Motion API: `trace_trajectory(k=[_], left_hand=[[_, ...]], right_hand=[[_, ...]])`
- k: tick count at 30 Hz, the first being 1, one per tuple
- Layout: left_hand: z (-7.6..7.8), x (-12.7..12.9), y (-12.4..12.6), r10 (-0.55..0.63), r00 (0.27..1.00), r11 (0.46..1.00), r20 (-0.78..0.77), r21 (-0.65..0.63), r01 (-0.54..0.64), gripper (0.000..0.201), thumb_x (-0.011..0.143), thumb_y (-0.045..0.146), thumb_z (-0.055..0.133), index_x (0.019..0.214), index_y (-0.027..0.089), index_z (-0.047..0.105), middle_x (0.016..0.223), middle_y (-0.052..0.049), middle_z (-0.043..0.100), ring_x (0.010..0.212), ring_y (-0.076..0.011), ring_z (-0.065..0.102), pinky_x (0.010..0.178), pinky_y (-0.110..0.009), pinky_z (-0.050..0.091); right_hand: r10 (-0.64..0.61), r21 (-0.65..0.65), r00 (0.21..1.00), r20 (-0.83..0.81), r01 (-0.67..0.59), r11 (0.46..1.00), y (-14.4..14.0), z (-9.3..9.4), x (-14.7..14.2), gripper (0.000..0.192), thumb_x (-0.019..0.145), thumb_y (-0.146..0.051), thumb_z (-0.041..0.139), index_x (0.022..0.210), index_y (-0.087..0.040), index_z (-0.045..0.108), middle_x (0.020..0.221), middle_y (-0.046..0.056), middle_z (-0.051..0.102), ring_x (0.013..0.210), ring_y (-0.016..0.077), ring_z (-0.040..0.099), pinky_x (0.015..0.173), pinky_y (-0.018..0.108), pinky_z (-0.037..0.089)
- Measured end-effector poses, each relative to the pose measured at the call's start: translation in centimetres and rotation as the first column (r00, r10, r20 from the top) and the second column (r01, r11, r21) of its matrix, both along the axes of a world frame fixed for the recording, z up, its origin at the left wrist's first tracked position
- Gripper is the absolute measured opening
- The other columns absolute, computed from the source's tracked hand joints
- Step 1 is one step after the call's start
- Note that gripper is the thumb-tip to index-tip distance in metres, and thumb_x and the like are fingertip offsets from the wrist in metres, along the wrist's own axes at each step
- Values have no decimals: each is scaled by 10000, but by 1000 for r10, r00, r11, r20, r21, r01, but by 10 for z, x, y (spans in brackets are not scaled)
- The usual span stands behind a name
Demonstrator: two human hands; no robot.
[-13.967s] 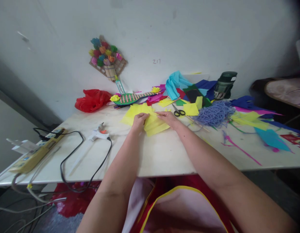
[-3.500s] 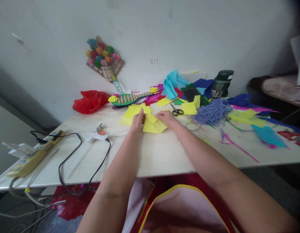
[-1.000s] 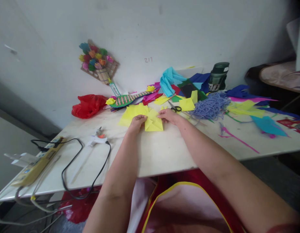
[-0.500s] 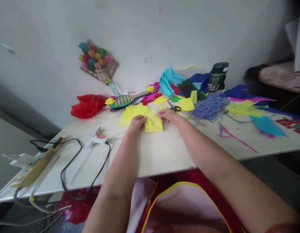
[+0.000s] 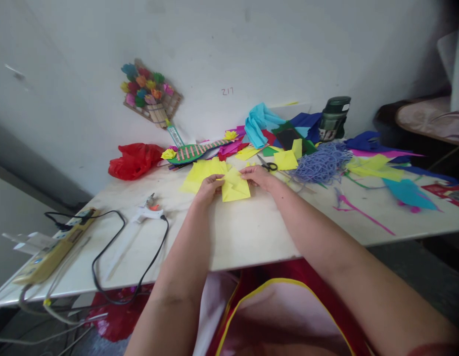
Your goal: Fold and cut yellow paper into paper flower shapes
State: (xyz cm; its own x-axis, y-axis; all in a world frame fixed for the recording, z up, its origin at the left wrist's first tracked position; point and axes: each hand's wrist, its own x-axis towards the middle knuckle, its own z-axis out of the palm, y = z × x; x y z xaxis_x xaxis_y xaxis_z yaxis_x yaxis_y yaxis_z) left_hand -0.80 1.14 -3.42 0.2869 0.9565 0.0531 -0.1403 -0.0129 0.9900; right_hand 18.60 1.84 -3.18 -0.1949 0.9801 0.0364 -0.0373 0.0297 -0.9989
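A small creased square of yellow paper [image 5: 236,190] is held up between my two hands over the table. My left hand [image 5: 210,188] pinches its left edge between thumb and fingers. On the other side, my right hand [image 5: 256,176] pinches the upper right edge. Larger yellow sheets [image 5: 200,174] lie flat just behind my left hand. Black-handled scissors [image 5: 268,165] rest close behind my right hand, partly beside another yellow piece [image 5: 286,160].
A white glue gun [image 5: 148,212] with a black cord and a power strip [image 5: 59,244] lie at left. Red plastic [image 5: 135,160], a green woven craft piece [image 5: 192,152], shredded purple strands [image 5: 320,162] and a dark bottle [image 5: 334,118] stand along the back. The table's front edge [image 5: 255,262] is near my body.
Both hands keep their pinch on the yellow paper and have hardly moved. The view has shifted very slightly.
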Motion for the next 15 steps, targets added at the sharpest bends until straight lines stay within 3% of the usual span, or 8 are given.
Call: trace_trajectory(k=[15], left_hand=[[2, 4, -2, 91, 995, 995, 48, -41, -90, 263, 538, 190, 672, 786, 115, 629, 554, -12, 585, 506, -107, 547, 484, -209, 387]], right_hand=[[-15, 88, 1000, 18, 13, 996, 3, -4, -1, 262, 622, -135, 589, 870, -108, 669, 441, -17, 538, 352, 46, 373, 340, 178, 214]])
